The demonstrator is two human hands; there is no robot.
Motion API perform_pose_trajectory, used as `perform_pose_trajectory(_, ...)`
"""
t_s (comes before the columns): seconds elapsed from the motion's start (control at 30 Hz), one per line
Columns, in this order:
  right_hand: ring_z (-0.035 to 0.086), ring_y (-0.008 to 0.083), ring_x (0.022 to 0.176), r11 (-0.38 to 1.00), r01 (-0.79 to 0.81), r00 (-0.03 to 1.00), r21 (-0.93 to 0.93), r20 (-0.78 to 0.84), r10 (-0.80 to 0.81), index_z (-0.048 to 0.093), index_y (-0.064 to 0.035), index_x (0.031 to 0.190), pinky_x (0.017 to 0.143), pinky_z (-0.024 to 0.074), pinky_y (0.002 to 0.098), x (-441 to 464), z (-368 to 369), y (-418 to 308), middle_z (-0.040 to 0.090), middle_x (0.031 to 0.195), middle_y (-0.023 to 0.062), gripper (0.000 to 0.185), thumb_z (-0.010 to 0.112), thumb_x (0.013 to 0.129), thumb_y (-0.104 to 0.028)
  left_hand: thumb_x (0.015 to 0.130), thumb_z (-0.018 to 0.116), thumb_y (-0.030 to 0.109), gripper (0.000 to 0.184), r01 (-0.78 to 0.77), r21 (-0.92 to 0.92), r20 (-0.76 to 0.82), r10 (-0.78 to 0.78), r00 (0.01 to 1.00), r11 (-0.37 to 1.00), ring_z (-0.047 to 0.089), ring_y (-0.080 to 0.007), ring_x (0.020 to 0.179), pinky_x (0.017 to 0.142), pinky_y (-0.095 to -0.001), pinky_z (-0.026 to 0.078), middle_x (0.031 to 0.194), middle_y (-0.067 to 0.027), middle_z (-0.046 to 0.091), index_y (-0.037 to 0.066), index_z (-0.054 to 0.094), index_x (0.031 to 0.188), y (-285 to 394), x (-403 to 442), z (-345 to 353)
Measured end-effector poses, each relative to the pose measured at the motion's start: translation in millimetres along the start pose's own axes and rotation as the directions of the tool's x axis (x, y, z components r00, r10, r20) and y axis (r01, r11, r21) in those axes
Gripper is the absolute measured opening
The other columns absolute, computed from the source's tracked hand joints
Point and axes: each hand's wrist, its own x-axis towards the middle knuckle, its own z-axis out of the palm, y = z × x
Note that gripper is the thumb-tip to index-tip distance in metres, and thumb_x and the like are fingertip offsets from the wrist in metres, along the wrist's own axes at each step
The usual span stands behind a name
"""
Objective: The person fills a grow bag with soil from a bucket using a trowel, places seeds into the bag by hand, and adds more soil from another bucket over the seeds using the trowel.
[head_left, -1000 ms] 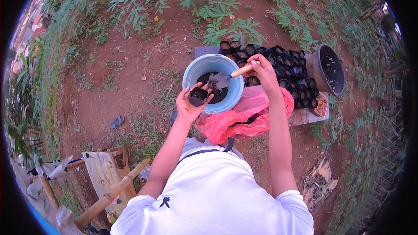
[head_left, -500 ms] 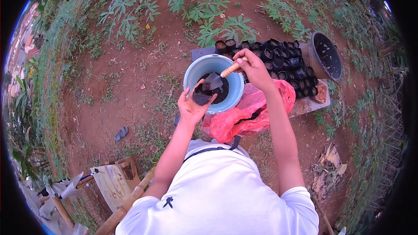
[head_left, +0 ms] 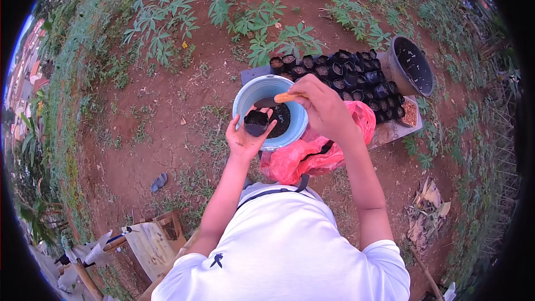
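My left hand is cupped around a small black seedling bag, its open mouth facing up, at the near-left side of a light blue bucket. Dark soil lies in the bottom of that bucket. In my right hand is the wooden handle of a hand trowel. The trowel's blade is over the bucket, just beyond the bag, and partly hard to make out. My right fingers wrap the handle's end.
A red plastic bag lies against the bucket's near right side. Rows of black seedling bags stand on a board, with a dark grey bucket and a box of brown pellets at its right. Leafy plants grow beyond.
The trowel has been drawn back from the bag's mouth, its blade now beyond the bag. My right hand has turned and come slightly nearer. The left hand still holds the bag.
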Motion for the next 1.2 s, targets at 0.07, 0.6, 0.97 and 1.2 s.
perform_pose_trajectory(0.07, 0.062, 0.035, 0.088, 1.0, 0.011, 0.996, 0.028, -0.094, -0.008, 0.058, -0.0018, 0.102, 0.073, 0.0503, 0.0411, -2, -7, -8, 0.059, 0.094, 0.0137, 0.02, 0.062, 0.084, 0.005, 0.094, 0.048, 0.04, 0.062, -0.01, 0.009, -0.017, 0.01, 1.0, 1.0, 0.041, -0.0339, 0.139, 0.117, -0.0576, 0.029, 0.146, -0.0202, 0.047, 0.003, 0.043, 0.144, 0, -1, 1)
perform_pose_trajectory(0.6, 0.059, 0.0343, 0.087, 0.991, -0.014, 0.996, 0.136, 0.088, 0.002, 0.059, -0.0037, 0.098, 0.073, 0.0473, 0.043, -33, 20, 1, 0.054, 0.091, 0.0125, 0.017, 0.062, 0.082, 0.003, 0.096, 0.043, 0.041, 0.065, -0.062, 0.121, 0.053, 0.056, 0.997, 0.991, 0.035, -0.035, 0.144, 0.117, -0.0511, 0.029, 0.156, -0.0228, 0.032, 0.001, 0.036, 0.147, -11, -18, 6)
perform_pose_trajectory(0.97, 0.061, 0.0325, 0.085, 0.93, -0.13, 0.986, 0.345, 0.147, 0.084, 0.058, -0.0018, 0.098, 0.073, 0.0481, 0.0396, -26, 16, 15, 0.055, 0.091, 0.0125, 0.01, 0.058, 0.09, 0.003, 0.096, 0.046, 0.038, 0.064, -0.094, 0.134, -0.027, 0.098, 0.995, 0.987, 0.034, -0.0352, 0.144, 0.116, -0.053, 0.032, 0.153, -0.0252, 0.037, -0.001, 0.039, 0.145, -23, -24, 7)
perform_pose_trajectory(1.2, 0.061, 0.0307, 0.085, 0.936, -0.127, 0.986, 0.329, 0.146, 0.083, 0.057, -0.0013, 0.099, 0.074, 0.0479, 0.0373, -23, 10, 23, 0.057, 0.09, 0.0116, 0.009, 0.058, 0.09, 0.003, 0.095, 0.047, 0.039, 0.064, -0.113, 0.149, -0.007, 0.115, 0.993, 0.982, 0.042, -0.0347, 0.138, 0.116, -0.0587, 0.031, 0.148, -0.023, 0.042, -0.002, 0.041, 0.144, -30, -25, 9)
